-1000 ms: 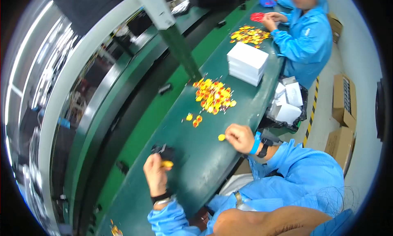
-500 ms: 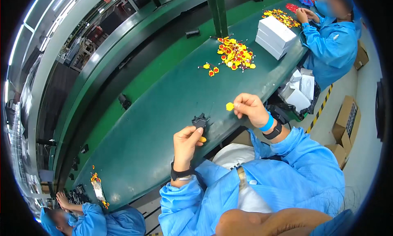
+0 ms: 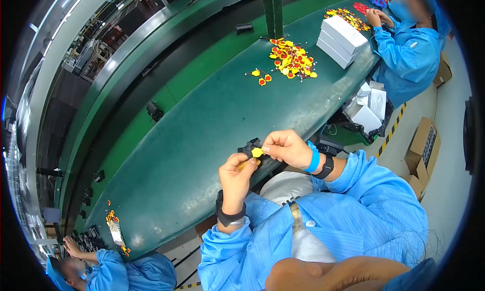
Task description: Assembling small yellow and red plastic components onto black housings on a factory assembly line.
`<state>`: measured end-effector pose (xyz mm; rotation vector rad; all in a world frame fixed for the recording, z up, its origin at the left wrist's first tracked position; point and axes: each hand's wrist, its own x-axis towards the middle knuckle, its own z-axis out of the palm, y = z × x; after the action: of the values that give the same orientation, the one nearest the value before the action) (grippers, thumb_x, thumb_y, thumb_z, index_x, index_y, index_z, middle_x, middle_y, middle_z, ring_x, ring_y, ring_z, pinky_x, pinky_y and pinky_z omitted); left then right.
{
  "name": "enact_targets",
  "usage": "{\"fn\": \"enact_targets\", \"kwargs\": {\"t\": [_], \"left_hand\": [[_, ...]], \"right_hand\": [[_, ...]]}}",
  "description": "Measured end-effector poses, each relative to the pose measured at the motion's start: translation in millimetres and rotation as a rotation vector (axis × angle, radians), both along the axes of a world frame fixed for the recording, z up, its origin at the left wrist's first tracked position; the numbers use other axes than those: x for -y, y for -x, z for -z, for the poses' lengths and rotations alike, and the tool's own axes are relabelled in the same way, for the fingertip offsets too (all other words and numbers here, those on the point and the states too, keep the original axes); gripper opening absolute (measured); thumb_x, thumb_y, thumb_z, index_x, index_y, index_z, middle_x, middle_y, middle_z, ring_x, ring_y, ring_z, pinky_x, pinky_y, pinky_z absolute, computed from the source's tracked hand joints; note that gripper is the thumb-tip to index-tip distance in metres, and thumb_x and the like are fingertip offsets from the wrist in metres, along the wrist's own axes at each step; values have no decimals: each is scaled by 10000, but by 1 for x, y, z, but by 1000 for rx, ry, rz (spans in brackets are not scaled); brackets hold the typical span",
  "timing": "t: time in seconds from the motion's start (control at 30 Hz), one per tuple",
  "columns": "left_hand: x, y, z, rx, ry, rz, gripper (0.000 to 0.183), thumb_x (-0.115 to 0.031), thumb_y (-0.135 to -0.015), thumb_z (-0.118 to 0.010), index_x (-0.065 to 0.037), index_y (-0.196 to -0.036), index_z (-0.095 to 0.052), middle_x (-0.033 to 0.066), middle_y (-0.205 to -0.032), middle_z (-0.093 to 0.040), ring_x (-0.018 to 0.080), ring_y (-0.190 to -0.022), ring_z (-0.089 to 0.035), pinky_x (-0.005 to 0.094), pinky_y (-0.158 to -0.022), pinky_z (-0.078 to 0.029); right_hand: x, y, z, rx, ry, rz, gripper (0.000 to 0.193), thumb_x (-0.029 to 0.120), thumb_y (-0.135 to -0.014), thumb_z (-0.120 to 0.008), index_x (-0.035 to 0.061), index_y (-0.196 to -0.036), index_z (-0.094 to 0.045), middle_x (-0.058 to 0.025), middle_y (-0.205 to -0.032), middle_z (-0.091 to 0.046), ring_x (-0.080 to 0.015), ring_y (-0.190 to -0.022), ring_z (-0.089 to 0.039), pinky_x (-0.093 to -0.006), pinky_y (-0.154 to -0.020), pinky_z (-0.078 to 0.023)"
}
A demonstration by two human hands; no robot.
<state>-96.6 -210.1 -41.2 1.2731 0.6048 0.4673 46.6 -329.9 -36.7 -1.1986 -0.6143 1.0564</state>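
My left hand [image 3: 234,179] is closed on a small black notched part [image 3: 246,149], held just over the table's near edge. Part of a second yellow piece [image 3: 243,164] shows between the left fingers. In a pinch, my right hand [image 3: 290,148] holds a small yellow six-sided piece [image 3: 257,152] by its edge. That piece is up against the black part or just in front of it; whether they touch I cannot tell. Both hands are close together.
Across the green table [image 3: 202,119] lies a pile of yellow and red pieces [image 3: 293,61], with white boxes [image 3: 342,41] to its right. Co-workers in blue sit at far right [image 3: 411,53] and lower left [image 3: 134,273]. A black-lined bin [image 3: 366,114] stands beside the table.
My right hand has moved left and down, bringing the yellow piece to the black part. My left hand has shifted slightly right and the black part is tilted differently.
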Motion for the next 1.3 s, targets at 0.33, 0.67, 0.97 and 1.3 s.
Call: {"fn": "enact_targets", "kwargs": {"t": [0.33,0.67,0.97,1.3], "left_hand": [[0,-4,5,78,-36,4,68,73,-828,-637,66,-887,-606,55,-926,-592,148,-774,-650,252,-718,-548],[3,-6,9,101,-73,-4,76,75,-827,-649,61,-887,-605,65,-943,-576,155,-785,-645,259,-724,-553],[5,-9,-1,51,-29,-40,63,95,-808,-654,75,-837,-602,59,-913,-556,131,-791,-606,256,-732,-543],[5,-7,4,24,-54,-27,57,94,-807,-656,77,-817,-602,56,-907,-550,121,-801,-600,243,-727,-525]], "right_hand": [[-8,1,10,67,3,66,123,89,-906,-605,8,-814,-601,36,-696,-550,-26,-644,-459,-207,-555,-389],[-6,-3,16,177,5,74,149,94,-885,-624,-3,-777,-591,11,-696,-574,-45,-647,-486,-233,-557,-411],[-9,-9,11,281,62,57,155,107,-840,-652,-5,-744,-605,-7,-640,-586,-61,-598,-498,-260,-515,-414],[-15,-17,1,127,122,0,268,158,-840,-697,-18,-979,-550,-31,-670,-612,-65,-544,-540,-221,-460,-429]]}}
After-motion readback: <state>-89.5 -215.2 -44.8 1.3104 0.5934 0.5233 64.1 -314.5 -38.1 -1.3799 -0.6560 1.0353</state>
